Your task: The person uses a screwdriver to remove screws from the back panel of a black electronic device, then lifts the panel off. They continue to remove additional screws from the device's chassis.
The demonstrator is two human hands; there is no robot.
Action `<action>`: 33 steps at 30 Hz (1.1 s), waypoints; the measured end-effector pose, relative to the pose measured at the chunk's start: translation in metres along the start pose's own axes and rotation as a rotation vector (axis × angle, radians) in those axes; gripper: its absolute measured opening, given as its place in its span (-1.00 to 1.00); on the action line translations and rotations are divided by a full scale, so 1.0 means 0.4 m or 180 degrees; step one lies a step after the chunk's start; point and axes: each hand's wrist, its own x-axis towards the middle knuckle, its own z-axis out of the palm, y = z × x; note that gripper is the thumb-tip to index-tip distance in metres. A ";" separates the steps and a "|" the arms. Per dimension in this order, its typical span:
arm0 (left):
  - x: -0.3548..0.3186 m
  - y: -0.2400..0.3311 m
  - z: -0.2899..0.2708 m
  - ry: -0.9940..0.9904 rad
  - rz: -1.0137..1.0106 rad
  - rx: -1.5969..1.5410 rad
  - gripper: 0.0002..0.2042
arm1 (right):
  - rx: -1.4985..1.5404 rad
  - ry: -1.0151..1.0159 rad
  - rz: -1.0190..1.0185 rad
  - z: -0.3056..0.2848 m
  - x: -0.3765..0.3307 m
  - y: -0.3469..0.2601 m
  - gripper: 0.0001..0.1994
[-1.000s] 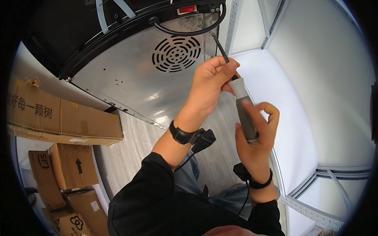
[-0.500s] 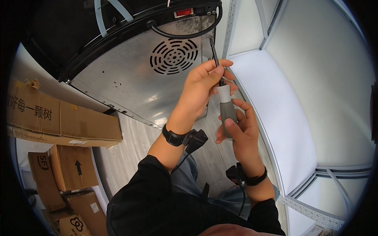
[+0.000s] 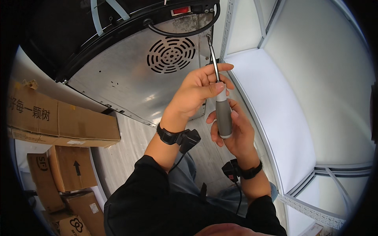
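A: Please, where is the screwdriver (image 3: 224,118)?

B: It is held by both hands, and its shaft reaches to the right edge of the metal panel (image 3: 126,88), below the black cable (image 3: 178,35). What exactly the tip touches, I cannot tell.

A: And how are the fingers?

B: The left hand (image 3: 197,89) grips the pale collar with its thumb — the index finger is stretched past the shaft. The right hand (image 3: 240,137) has its fingers curled around the grey handle, rather loosely.

A: What else is near?

B: A round vent (image 3: 171,56) left of the tip, a red switch (image 3: 180,10) above, and cardboard boxes (image 3: 73,177) well apart at left
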 end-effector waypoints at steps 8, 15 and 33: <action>-0.001 -0.011 -0.004 0.0310 0.0318 0.1208 -0.56 | -0.2125 0.0918 -0.0812 0.010 0.008 0.044 -0.62; -0.006 0.000 -0.006 0.0208 0.0021 0.0665 -0.55 | -0.0837 0.0423 -0.0099 -0.009 0.010 0.017 -0.59; -0.007 0.014 -0.012 0.0217 -0.0104 0.0829 -0.50 | -0.0952 0.0400 -0.0168 -0.019 0.022 0.019 -0.59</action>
